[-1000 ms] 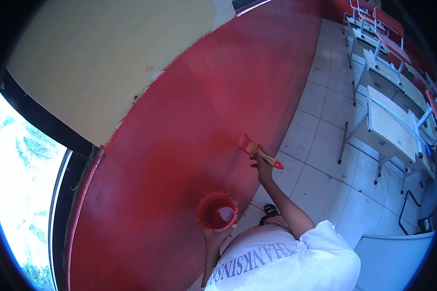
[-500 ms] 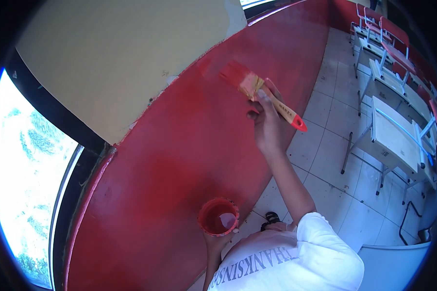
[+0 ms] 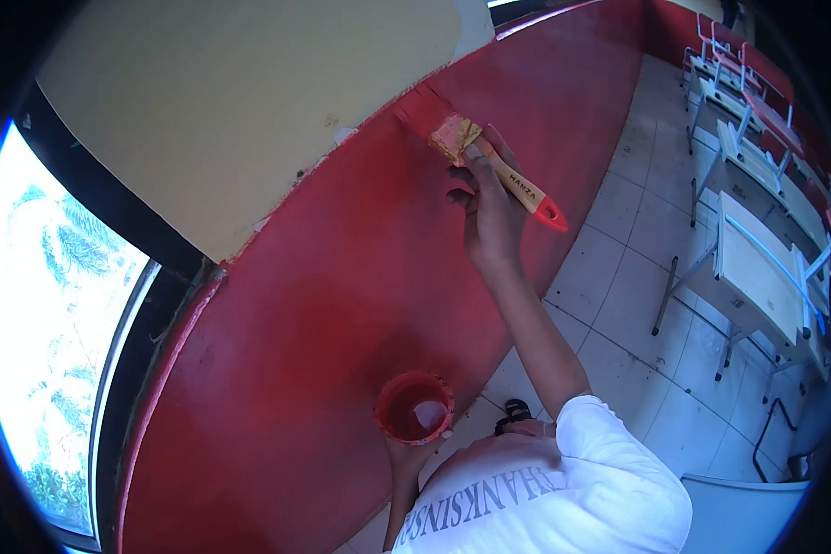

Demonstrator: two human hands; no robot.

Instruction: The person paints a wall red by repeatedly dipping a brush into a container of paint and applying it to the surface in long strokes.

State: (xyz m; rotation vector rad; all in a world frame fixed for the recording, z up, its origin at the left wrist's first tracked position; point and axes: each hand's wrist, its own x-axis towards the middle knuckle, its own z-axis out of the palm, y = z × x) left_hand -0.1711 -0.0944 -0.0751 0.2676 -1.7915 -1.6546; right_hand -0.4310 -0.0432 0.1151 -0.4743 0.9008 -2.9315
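A wide paintbrush (image 3: 517,184) with a wooden handle and red end is gripped in my right hand (image 3: 491,208). Its red-coated bristles lie against the red wall (image 3: 323,314), close below the border with the cream upper wall (image 3: 240,102). Low in the view, my left hand (image 3: 410,452) holds a round red paint pot (image 3: 414,407) from beneath, with its opening facing me. Red paint coats the pot's inside, and a pale shiny patch shows in it. The left fingers are mostly hidden by the pot.
A bright window (image 3: 55,351) with a dark frame is at the left. Desks (image 3: 757,268) with chairs (image 3: 766,78) stacked on them line the right side. Pale floor tiles (image 3: 619,305) lie between them and the wall. A light blue surface (image 3: 748,512) is at the lower right.
My right hand and the brush have moved up and left along the wall, bringing the bristles nearer the cream border. The pot stays nearly where it was, and the view has shifted slightly.
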